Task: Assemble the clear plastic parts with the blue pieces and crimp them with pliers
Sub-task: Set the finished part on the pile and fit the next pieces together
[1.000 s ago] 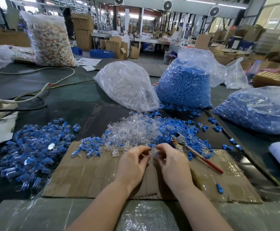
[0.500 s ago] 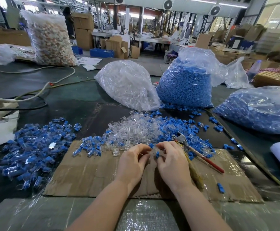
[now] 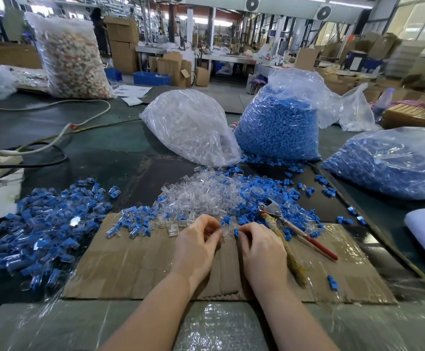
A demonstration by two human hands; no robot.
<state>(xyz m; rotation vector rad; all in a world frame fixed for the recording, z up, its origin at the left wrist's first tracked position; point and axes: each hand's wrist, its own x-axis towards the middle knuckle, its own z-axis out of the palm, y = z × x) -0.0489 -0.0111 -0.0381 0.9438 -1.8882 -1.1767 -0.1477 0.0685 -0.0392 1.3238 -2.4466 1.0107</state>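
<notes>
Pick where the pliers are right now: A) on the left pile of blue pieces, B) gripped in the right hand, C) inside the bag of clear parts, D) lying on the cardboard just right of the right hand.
D: the pliers lie untouched on the cardboard beside the right hand.

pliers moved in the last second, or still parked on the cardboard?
No. The pliers lie untouched on the cardboard sheet, jaws still at the edge of the blue pile, right of the right hand.
</notes>
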